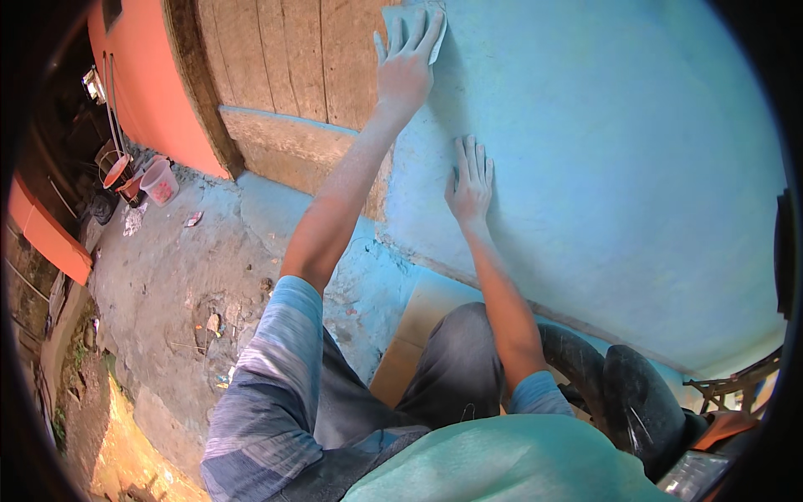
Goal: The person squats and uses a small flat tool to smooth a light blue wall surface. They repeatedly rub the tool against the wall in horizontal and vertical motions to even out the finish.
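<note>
Head view: sandpaper sheet (pixel 416 25) mostly hidden under left hand (pixel 405 71), top edge cut off.

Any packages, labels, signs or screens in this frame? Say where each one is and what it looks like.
None that I can make out. The nearest things are containers: a translucent pinkish bucket and a reddish bucket on the ground at far left. The left hand presses a pale sheet to the blue wall.

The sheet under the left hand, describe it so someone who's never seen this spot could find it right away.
Start at the big light-blue wall and follow it left to where it meets the wooden door. High up at that edge, the left hand presses a small pale sheet flat on the wall. It shows only at the fingertips, paler than the paint; the right hand, lower, covers none.
</note>
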{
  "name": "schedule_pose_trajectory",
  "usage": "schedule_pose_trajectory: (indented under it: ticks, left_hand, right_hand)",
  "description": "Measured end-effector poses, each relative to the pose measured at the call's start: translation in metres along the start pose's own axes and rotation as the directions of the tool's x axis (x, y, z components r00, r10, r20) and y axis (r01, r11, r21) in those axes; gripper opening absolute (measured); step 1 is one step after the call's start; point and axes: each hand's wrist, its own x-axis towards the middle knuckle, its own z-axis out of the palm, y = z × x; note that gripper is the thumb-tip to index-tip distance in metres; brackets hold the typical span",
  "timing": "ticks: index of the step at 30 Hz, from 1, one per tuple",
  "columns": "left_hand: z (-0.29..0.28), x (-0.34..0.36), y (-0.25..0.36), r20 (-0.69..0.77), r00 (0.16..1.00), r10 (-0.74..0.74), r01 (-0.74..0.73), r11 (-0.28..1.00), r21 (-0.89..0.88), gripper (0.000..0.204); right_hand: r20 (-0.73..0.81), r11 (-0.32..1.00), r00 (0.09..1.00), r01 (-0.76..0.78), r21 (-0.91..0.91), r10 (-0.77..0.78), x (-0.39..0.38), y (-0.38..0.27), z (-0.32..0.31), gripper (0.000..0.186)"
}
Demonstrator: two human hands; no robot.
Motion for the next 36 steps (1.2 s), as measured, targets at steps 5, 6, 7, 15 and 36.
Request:
schedule_pose_trajectory:
  ticks: [5, 6, 7, 15, 36]
  left_hand:
    - [0.003, -0.015, 0.02, 0.024, 0.973, 0.229, -0.228, 0.973, -0.03, 0.079]
    - [0.0, -0.014, 0.016, 0.012, 0.973, 0.23, -0.23, 0.973, 0.025, 0.079]
    - [-0.003, -0.011, 0.011, 0.004, 0.99, 0.14, -0.14, 0.989, 0.05, 0.079]
    - [-0.004, -0.027, 0.003, 0.065, 0.962, 0.266, -0.258, 0.959, -0.115, 0.08]
    - [-0.002, -0.051, -0.023, 0.048, 0.992, 0.114, -0.112, 0.993, -0.032, 0.083]
  right_hand:
    - [-0.018, 1.0, 1.0, -0.023, -0.008, 0.023, 0.001, 0.004, 0.005, 0.074]
    - [-0.013, 1.0, 1.0, -0.021, -0.01, 0.021, 0.0, 0.003, 0.004, 0.074]
    - [-0.008, 1.0, 1.0, -0.019, -0.012, 0.019, 0.0, 0.003, 0.003, 0.074]
    - [0.016, 1.0, 1.0, -0.025, -0.002, 0.025, -0.002, 0.005, 0.007, 0.077]
    - [-0.025, 0.999, 1.0, -0.007, -0.031, 0.006, -0.001, 0.0, 0.01, 0.066]
